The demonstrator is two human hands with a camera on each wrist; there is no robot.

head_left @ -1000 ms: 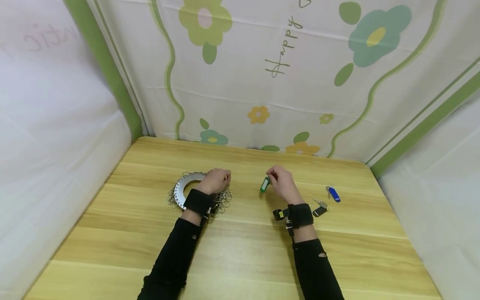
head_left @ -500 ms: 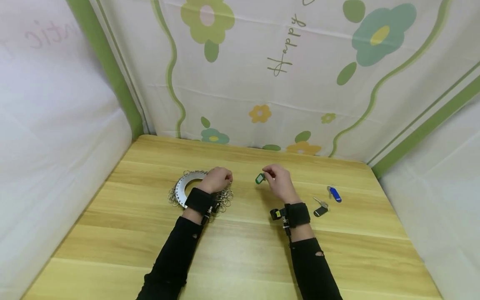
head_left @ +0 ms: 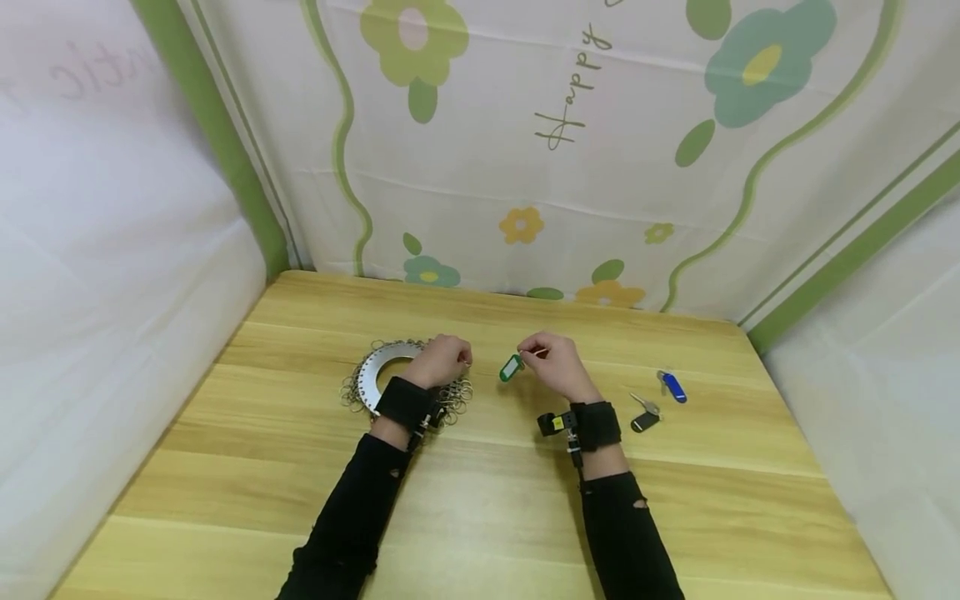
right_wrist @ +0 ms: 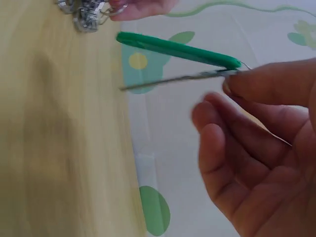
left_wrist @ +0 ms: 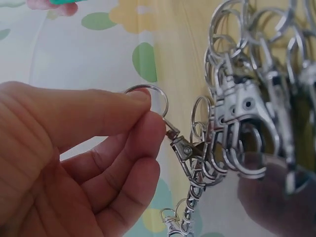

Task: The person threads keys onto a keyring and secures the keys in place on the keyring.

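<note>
A flat silver ring holder (head_left: 369, 379) lies on the table, with many small snap hooks and key rings hanging round its edge. Thumb and forefinger of my left hand (head_left: 441, 362) pinch a thin key ring (left_wrist: 166, 102), which is joined to one snap hook (left_wrist: 182, 149) on the holder. To the right, my right hand (head_left: 558, 367) is raised above the table and pinches a key (right_wrist: 173, 81) with a green key tag (head_left: 511, 367) at its head end. Both tag and key point leftward toward the left hand, apart from the pinched ring.
Right of the right hand lie a key with a black tag (head_left: 645, 422) and, further off, a key with a blue tag (head_left: 675, 387). Flower-printed fabric (head_left: 465, 167) rises behind the wooden table (head_left: 480, 517); white fabric stands at both sides.
My right hand has moved a little left, bringing the green tag nearer the left hand; the tag has swung in its grip. The left hand keeps its pinch and has barely moved.
</note>
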